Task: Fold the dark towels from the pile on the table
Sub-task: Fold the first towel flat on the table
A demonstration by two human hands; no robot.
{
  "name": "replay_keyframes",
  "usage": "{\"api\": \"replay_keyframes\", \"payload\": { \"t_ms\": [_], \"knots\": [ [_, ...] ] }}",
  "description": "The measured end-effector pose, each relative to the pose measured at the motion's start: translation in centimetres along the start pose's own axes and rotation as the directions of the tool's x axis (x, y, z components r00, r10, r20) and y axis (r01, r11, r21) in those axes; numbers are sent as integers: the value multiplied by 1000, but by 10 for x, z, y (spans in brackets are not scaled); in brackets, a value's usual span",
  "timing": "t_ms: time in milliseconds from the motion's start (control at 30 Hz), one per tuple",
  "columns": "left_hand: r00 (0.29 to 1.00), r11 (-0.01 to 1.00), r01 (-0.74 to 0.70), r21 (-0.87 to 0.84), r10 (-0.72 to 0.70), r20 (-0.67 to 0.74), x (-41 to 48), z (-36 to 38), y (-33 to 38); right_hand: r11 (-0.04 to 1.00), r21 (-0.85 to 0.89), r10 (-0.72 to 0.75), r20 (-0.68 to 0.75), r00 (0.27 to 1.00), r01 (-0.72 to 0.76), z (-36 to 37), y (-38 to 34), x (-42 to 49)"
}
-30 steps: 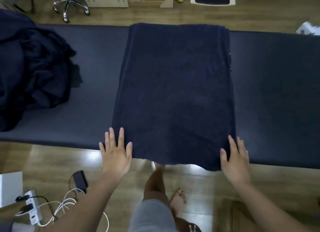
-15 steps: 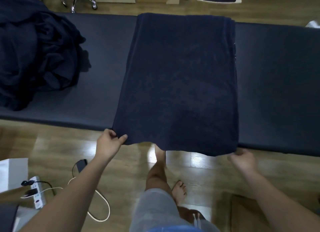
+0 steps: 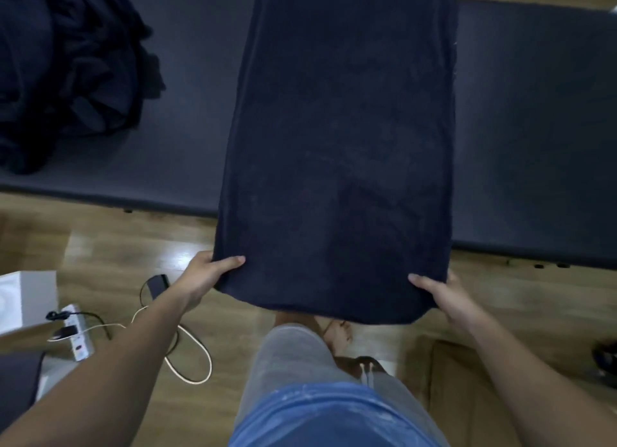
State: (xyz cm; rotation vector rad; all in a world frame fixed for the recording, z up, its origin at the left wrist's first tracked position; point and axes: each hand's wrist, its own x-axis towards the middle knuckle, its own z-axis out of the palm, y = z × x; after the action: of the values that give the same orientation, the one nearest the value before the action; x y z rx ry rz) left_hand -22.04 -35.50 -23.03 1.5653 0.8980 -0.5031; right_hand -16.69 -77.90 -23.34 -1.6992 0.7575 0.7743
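Towel [image 3: 337, 153]: long axis runs away across table [image 3: 534, 129]; near corners pinched by left hand [image 3: 207, 276] and right hand [image 3: 444, 296], equally close.

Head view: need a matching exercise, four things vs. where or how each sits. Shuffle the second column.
Things:
1. towel
2. pile
3. left hand
4. power strip

Place or state:
A. on the floor, cables plugged in
B. pinches the towel's near left corner
C. heaped at the left end of the table
D. spread across the table, near end held out past its edge

Pairs: 1-D, 2-C, 3-B, 4-A
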Motion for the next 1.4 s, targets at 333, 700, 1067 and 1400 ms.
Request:
{"api": "replay_keyframes", "payload": {
  "t_ms": [333, 700, 1067, 1400],
  "knots": [
    [999, 982, -51, -180, 48, -18, -65, -2, -22, 993, 113, 17, 85, 996, -26, -27, 37, -59],
    [985, 930, -156, -333, 171, 18, -99, -16, -2, 966, 70, -250, -18, 968, 250, -47, 12, -98],
    [939, 846, 247, -472, -89, 332, -119, -42, -10, 997, 21, 75, 69, 995, -77, -88, 23, -110],
    [952, 950, -288, 123, 271, 141, -109, -38, -22, 996, -40, 91, 239, 967, -84, -87, 12, -119]
  ]
}}
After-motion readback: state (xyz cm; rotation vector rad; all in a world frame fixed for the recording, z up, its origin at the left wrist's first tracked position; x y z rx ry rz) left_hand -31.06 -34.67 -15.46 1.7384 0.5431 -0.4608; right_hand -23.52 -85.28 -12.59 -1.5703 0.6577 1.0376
